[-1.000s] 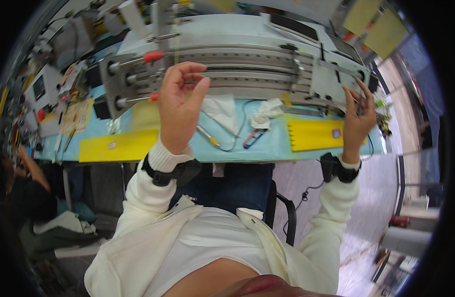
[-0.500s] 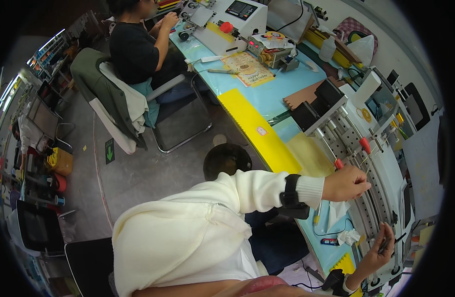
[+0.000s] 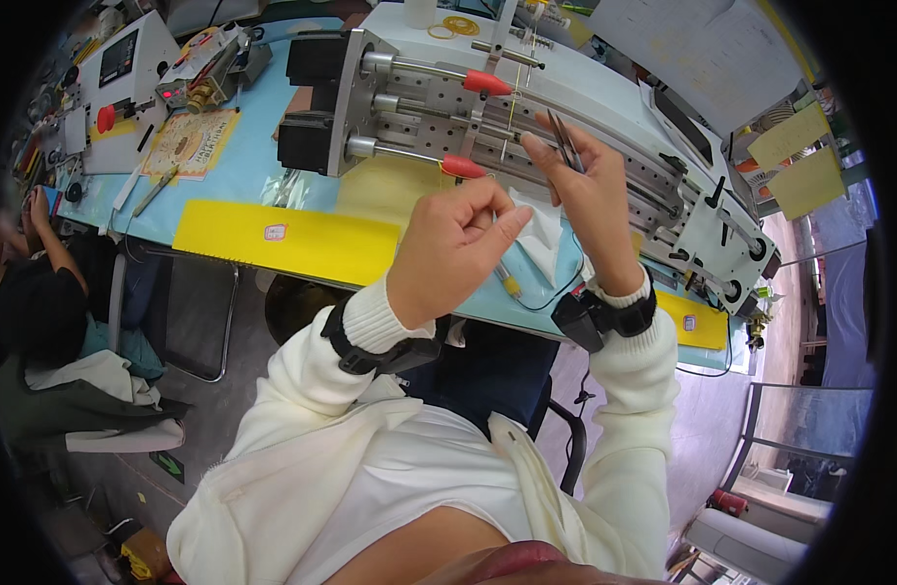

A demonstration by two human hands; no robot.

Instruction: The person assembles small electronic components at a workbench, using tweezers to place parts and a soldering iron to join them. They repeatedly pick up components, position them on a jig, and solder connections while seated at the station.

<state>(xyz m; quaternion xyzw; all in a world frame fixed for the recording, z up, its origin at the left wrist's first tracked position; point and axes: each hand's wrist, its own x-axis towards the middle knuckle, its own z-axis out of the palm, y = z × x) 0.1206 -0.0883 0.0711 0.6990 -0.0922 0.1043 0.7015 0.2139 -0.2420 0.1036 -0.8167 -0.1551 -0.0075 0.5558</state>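
My left hand (image 3: 455, 246) is closed, thumb and forefinger pressed together, just in front of a winding machine (image 3: 409, 102) with a metal frame and rods. Whatever it pinches is too fine to make out. Dark tweezers (image 3: 565, 142) are held in my right hand (image 3: 593, 190), their tips pointing up over the machine's rails. Red tapered tips (image 3: 486, 84) cap the machine's rods, and one of them, the nearer red tip (image 3: 462, 167), lies just beyond my left fingers. Thin pale strands (image 3: 516, 107) run up across the rods.
A white sheet (image 3: 538, 234) and a yellow-tipped tool (image 3: 510, 283) lie beside my hands on the blue mat. A yellow board (image 3: 287, 236) lines the table's front edge. Another person (image 3: 39, 292) sits at the far left. Yellow rubber bands (image 3: 460, 26) lie behind the machine.
My view has turned toward the machine, bringing it to the middle. My right hand has come up beside my left, with tweezers in it. My left hand stays pinched.
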